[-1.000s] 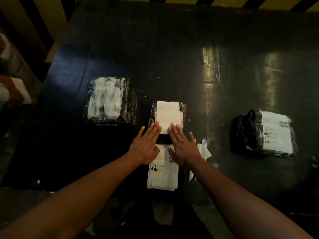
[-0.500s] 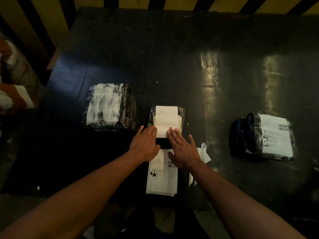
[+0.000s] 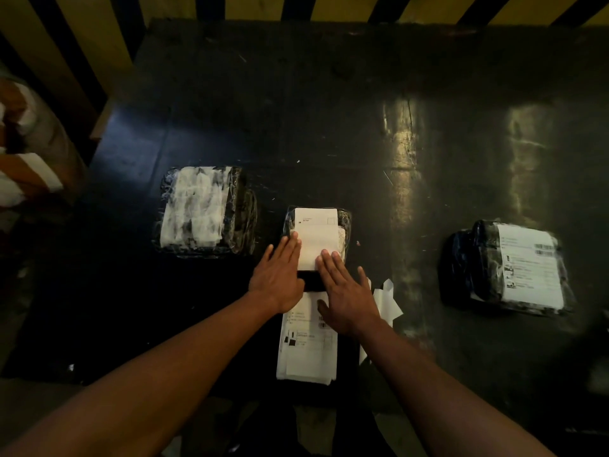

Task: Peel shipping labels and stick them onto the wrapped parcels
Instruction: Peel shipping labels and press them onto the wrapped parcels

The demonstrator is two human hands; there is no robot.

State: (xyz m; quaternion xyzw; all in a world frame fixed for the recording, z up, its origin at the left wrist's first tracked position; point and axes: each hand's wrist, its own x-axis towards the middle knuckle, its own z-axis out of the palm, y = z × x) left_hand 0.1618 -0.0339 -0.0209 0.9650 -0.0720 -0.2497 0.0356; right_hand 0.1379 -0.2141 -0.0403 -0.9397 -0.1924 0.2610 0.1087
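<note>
A small black wrapped parcel (image 3: 344,222) lies mid-table with a white shipping label (image 3: 315,237) on its top. My left hand (image 3: 280,278) lies flat with its fingertips on the label's left edge. My right hand (image 3: 346,291) lies flat too, fingers spread, fingertips on the label's lower right corner. Neither hand holds anything. A stack of label sheets (image 3: 308,351) sits just below the parcel, partly under my right palm. To the right lies a black parcel (image 3: 478,265) bearing a printed label (image 3: 530,265). On the left sits a larger parcel (image 3: 206,209) with a whitish top.
Peeled backing strips (image 3: 385,300) lie right of my right hand. The dark table (image 3: 329,110) extends far back to a yellow-and-black striped barrier (image 3: 296,8). At the far left edge is an orange-and-white striped object (image 3: 23,159).
Both hands have slid slightly up the label, fingers still flat on it. The camera view shifted a little downward; the parcels have not moved.
</note>
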